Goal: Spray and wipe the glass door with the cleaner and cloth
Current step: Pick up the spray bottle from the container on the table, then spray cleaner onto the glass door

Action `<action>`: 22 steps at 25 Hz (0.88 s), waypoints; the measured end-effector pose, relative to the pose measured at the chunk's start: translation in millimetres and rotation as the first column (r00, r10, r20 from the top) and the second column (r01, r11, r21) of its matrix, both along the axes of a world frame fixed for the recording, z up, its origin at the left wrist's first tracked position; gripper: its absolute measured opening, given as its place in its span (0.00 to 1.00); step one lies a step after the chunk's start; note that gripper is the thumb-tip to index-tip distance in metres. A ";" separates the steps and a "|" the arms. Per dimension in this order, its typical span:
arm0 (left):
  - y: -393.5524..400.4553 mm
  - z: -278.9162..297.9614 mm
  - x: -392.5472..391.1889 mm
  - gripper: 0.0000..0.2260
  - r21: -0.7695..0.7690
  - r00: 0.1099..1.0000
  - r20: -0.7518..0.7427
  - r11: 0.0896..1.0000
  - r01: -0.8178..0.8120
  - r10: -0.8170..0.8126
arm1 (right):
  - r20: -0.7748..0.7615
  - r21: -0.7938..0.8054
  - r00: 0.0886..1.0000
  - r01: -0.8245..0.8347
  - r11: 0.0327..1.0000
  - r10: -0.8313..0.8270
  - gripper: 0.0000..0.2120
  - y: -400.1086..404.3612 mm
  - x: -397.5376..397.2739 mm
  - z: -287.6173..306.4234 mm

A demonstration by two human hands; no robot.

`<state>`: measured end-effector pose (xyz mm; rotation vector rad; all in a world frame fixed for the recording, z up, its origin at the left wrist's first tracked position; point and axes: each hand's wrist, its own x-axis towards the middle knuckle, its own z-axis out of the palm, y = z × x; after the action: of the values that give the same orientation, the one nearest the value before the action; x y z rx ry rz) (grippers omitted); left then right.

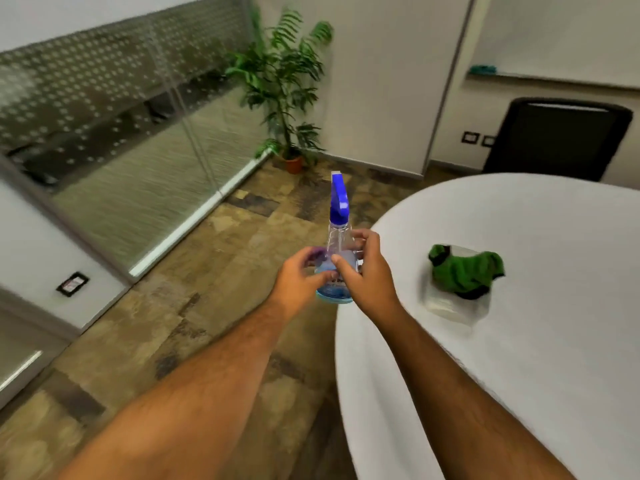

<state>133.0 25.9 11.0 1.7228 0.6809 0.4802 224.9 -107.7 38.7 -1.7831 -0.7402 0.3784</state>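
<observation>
White table [519, 341] is seen right, glass door [138, 188] far left. Spray bottle [337, 237] is clasped by left hand [299, 275] and right hand [369, 271]; its label is blurred.

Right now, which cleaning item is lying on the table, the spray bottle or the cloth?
The green cloth, lying on the white table; the spray bottle is held in both hands.

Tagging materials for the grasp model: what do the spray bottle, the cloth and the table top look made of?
Spray bottle: clear glossy plastic body, liquid showing through; opaque blue plastic trigger head. Cloth: green soft fabric, probably microfibre, crumpled in loose folds with a matte nap. Table: smooth white matte top, likely laminate; the blur leaves it open.
</observation>
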 end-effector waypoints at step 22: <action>316.9 130.8 -674.5 0.16 0.014 0.604 0.335 0.637 -0.771 0.723 | -0.124 0.471 0.739 -0.544 0.695 0.662 0.16 462.7 -651.0 173.1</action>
<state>-541.5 342.9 141.8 1.3798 1.1677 1.4029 -426.1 355.0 211.8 -1.0100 -1.1097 0.8466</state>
